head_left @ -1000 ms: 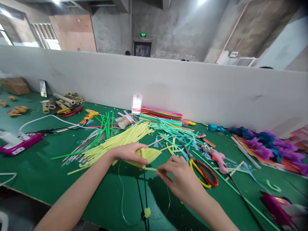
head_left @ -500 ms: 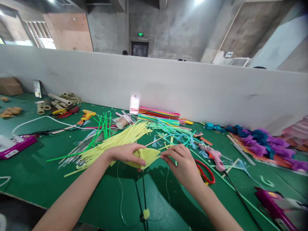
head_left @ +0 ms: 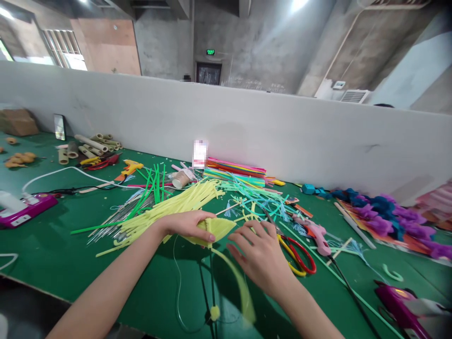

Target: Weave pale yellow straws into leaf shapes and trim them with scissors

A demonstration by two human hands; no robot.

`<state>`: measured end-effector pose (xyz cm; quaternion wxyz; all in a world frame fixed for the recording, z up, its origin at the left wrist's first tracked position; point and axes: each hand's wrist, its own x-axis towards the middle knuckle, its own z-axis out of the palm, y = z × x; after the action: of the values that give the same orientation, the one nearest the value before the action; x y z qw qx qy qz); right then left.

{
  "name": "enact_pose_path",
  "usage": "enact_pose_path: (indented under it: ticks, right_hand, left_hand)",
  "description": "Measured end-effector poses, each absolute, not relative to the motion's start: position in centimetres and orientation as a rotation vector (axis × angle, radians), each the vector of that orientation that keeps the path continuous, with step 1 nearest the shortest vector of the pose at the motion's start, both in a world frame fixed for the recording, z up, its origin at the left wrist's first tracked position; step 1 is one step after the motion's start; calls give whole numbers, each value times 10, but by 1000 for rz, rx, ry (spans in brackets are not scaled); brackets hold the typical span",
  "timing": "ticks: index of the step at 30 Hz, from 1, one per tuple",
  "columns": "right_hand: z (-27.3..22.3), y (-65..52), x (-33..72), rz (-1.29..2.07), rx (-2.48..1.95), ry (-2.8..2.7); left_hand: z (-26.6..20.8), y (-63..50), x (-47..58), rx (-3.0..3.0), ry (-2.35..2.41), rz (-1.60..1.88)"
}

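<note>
My left hand point(head_left: 192, 227) is closed on a pale yellow fuzzy petal-shaped piece point(head_left: 221, 228), thumb over its ridge. A thin dark stem runs below it, with a small yellow pompom point(head_left: 214, 312) low on it. From beneath the piece hangs a loose yellow pipe cleaner point(head_left: 240, 282), blurred by motion. To the right, my right hand point(head_left: 259, 249) has its fingers apart and holds nothing visible. Beside that hand lie scissors point(head_left: 300, 254) with red and yellow handles. A clear thread loops down near the stem.
Yellow pipe cleaners point(head_left: 183, 202) lie heaped behind my left hand, near green ones point(head_left: 155, 186). A pink glue gun point(head_left: 319, 238) is at right, a yellow glue gun point(head_left: 130, 167) at left. Purple power strips point(head_left: 30, 211) sit on both sides. A white partition point(head_left: 141, 113) stands behind.
My right hand has let go at the tip of the yellow piece, and its fingers have spread. A yellow pipe cleaner now swings down below. The scissors show more fully.
</note>
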<state>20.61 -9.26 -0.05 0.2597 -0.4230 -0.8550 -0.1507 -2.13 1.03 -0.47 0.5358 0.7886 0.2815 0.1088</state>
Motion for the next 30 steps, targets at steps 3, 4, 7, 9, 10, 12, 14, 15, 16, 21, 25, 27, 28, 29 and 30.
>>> enact_pose_path:
  ticks: [3,4,7,9,10,12,14,15,16,21,25,27,28,29,30]
  right_hand:
    - [-3,-101,194,-367,-1118,-2363]
    - [-3,-103,191,-345,-1116,-2377]
    - [-7,-104,186,-263,-1118,-2405]
    - [-10,-102,185,-211,-1134,-2403]
    - [-13,-101,184,-190,-1145,-2402]
    - [-17,-99,183,-158,-1164,-2398]
    - [-19,-97,182,-113,-1178,-2398]
    - [-20,-96,182,-86,-1183,-2396]
    - [-20,-96,182,-60,-1188,-2394]
    - [-11,-94,186,9,-1164,-2419]
    - [-1,-94,196,65,-1136,-2471]
    - [4,-93,204,114,-1136,-2497]
    - [7,-92,208,140,-1139,-2510]
    - [9,-92,213,163,-1140,-2522]
    - [12,-91,218,188,-1146,-2530]
  left_hand:
    - [-5,10,-23,1915,634,232]
    - [-4,10,-23,1928,620,223]
    - [-2,10,-24,1955,597,205]
    - [-1,10,-24,1966,602,197]
    - [-1,10,-24,1972,606,195]
    - [-1,9,-24,1985,609,195]
    - [-2,8,-22,1993,604,204]
    - [-2,8,-21,1989,600,208]
    - [-3,8,-20,1979,595,215]
    - [-3,6,-13,1932,559,229]
    - [0,4,-13,1924,611,198]
    - [1,4,-14,1910,633,166]
    - [2,4,-14,1907,644,158]
    - [2,4,-15,1908,654,157]
    - [2,4,-15,1911,662,160]
